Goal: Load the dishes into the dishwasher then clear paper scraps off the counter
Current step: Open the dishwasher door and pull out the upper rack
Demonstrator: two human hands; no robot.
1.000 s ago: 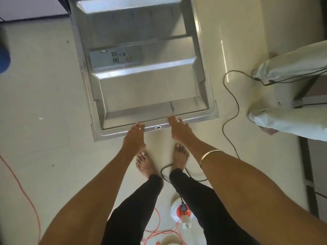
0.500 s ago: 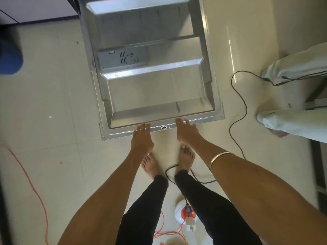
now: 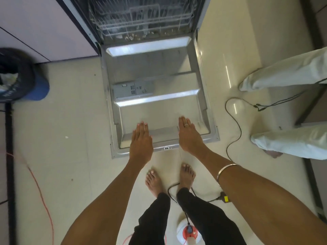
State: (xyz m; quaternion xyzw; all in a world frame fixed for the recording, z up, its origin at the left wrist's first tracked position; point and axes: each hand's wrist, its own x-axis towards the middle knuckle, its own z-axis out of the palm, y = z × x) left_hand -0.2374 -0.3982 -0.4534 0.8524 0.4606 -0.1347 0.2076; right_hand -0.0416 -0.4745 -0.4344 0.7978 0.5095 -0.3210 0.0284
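Head view: dishwasher door (image 3: 159,110) lowered flat over the floor, wire rack (image 3: 141,18) visible inside the tub. Left hand (image 3: 141,138) and right hand (image 3: 188,135) both flat, fingers straight, holding nothing, over the door's near edge. Bin (image 3: 17,75) off left.

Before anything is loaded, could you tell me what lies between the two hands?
Head view: only bare door lip and its latch lie between left hand and right hand.

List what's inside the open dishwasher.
Inside the dishwasher sits a wire rack, with no dishes visible and pale debris along its front sill. The tub's depth and any upper rack lie out of frame.
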